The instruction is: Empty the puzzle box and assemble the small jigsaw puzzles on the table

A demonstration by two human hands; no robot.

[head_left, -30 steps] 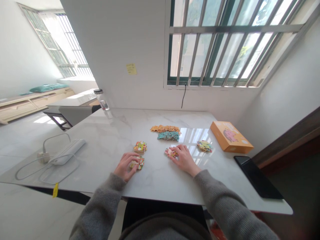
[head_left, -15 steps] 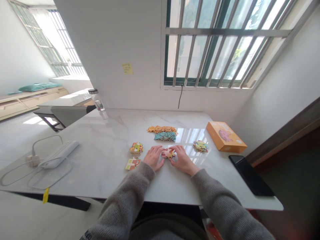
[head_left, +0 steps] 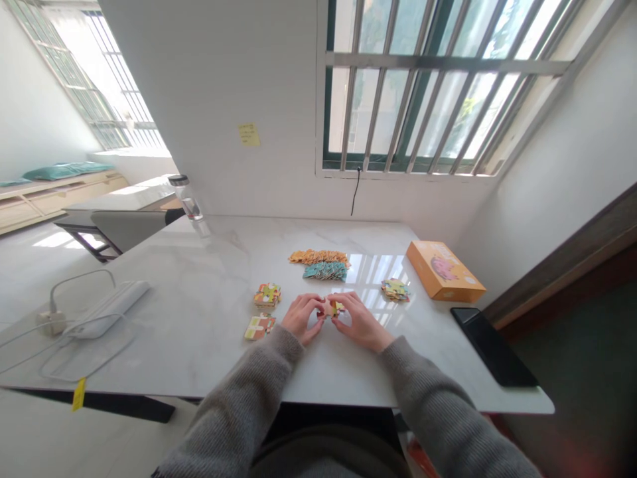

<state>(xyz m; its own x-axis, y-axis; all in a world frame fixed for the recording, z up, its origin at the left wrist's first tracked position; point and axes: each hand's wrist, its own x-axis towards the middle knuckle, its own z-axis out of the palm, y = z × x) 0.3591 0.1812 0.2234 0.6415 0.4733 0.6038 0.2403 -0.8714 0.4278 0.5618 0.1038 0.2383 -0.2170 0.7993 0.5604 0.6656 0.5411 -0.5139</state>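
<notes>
Between my hands, just above or on the white table, are small jigsaw puzzle pieces in pink, yellow and red. My left hand grips their left side with thumb and fingers curled. On the right side, my right hand pinches them the same way. Fingers cover part of the pieces, so I cannot tell how many there are or whether they interlock. Left of my left hand lie a stack of green and orange puzzle pieces and, nearer me, a brown and green stack.
Beyond my hands lie a row of orange pieces and a teal row. To the right are another puzzle stack, an orange box and a black phone. A power strip with cables and a bottle stand left.
My fingers have closed in nearer each other around the puzzle pieces, covering more of the right side. The whole view has shifted slightly; the stacks and box stay put.
</notes>
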